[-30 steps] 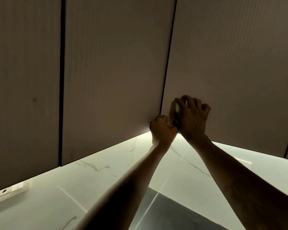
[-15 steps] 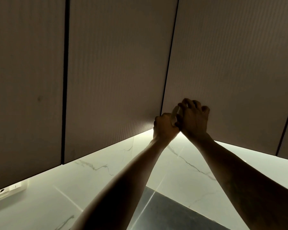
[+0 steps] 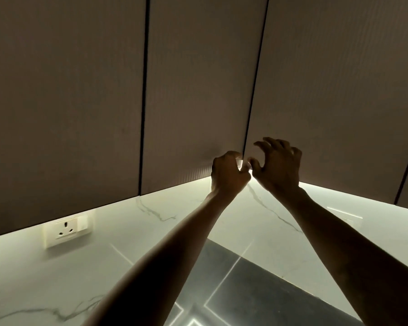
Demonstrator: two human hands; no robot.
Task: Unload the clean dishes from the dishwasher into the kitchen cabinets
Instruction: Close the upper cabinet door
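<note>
Flat brown upper cabinet doors fill the top of the view, all closed. My left hand [image 3: 229, 172] is raised to the bottom right corner of the middle cabinet door [image 3: 198, 102], its fingers curled round that lower edge. My right hand [image 3: 278, 163] is just beside it at the bottom left corner of the right cabinet door [image 3: 339, 90]. Its fingers are bent and spread like a claw against the door face, and its thumb sits near the dark gap between the two doors. No dishes and no dishwasher are in view.
A white marble backsplash [image 3: 151, 222], lit from under the cabinets, runs below the doors. A wall socket [image 3: 67, 229] is at the left. A dark countertop [image 3: 257, 290] lies at the bottom between my forearms. A third door [image 3: 57, 102] hangs further left.
My hands were pressed together at the seam between the doors. They have now parted a little and my right fingers have spread. The view has tipped down, showing the socket.
</note>
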